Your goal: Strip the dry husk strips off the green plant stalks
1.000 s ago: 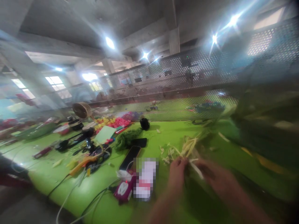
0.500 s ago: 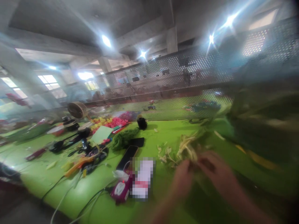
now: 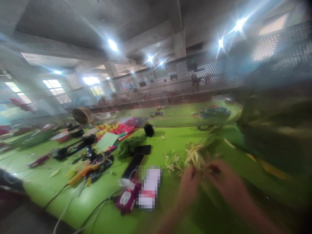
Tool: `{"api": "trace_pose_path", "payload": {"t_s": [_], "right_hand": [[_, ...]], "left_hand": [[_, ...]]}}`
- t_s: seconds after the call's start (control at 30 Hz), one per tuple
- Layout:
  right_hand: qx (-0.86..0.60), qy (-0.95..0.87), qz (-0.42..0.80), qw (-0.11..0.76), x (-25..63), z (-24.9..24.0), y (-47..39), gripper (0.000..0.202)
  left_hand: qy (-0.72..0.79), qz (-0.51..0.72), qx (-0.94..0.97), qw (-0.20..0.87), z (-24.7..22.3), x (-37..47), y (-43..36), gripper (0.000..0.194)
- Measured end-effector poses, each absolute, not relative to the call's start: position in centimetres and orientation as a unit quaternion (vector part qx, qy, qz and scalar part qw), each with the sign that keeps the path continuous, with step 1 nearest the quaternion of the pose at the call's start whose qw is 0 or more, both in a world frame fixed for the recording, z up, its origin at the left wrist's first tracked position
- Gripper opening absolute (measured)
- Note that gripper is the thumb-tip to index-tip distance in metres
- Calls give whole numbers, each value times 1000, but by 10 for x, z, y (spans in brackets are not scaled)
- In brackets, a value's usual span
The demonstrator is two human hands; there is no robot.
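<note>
A bunch of pale yellow, leaf-like strips [image 3: 195, 155] lies over the green table on the right. My left hand [image 3: 188, 185] is closed at the bunch's near end, fingers curled around it. Close beside it, my right hand [image 3: 223, 177] has its fingers bent in a pinch; what lies between them is blurred. Faint pale strips also show below and between both hands. Left of the bunch, small pale sprigs [image 3: 175, 162] are spread on the table.
A purple power strip [image 3: 126, 201], a dark phone [image 3: 133, 165] and a blurred-out pale rectangle [image 3: 149, 188] lie left of my hands. Behind are green netting [image 3: 130, 144], an orange-handled tool [image 3: 81, 174] and a perforated screen [image 3: 170, 110]. A dark green bulky mass [image 3: 275, 130] stands right.
Both hands have shifted slightly and stay close together at the bunch. The strips fan out a little more above my left hand. The view has moved slightly.
</note>
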State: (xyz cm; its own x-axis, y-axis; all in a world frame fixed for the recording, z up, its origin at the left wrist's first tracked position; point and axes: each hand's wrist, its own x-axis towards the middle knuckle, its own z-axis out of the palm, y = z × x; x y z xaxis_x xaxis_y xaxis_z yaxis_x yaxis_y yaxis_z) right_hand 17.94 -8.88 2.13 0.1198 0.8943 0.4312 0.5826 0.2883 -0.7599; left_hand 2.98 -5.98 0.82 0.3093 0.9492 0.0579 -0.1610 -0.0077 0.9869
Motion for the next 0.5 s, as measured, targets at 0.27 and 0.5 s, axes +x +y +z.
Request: {"api": "trace_pose_path", "payload": {"t_s": [0.27, 0.5], "right_hand": [[-557, -698, 151, 424, 176, 22, -91, 19], [-587, -580, 360, 436, 172, 36, -84, 23]], "left_hand": [[346, 478, 499, 635, 0, 27, -52, 32], [381, 466, 519, 606, -2, 21, -49, 22]]}}
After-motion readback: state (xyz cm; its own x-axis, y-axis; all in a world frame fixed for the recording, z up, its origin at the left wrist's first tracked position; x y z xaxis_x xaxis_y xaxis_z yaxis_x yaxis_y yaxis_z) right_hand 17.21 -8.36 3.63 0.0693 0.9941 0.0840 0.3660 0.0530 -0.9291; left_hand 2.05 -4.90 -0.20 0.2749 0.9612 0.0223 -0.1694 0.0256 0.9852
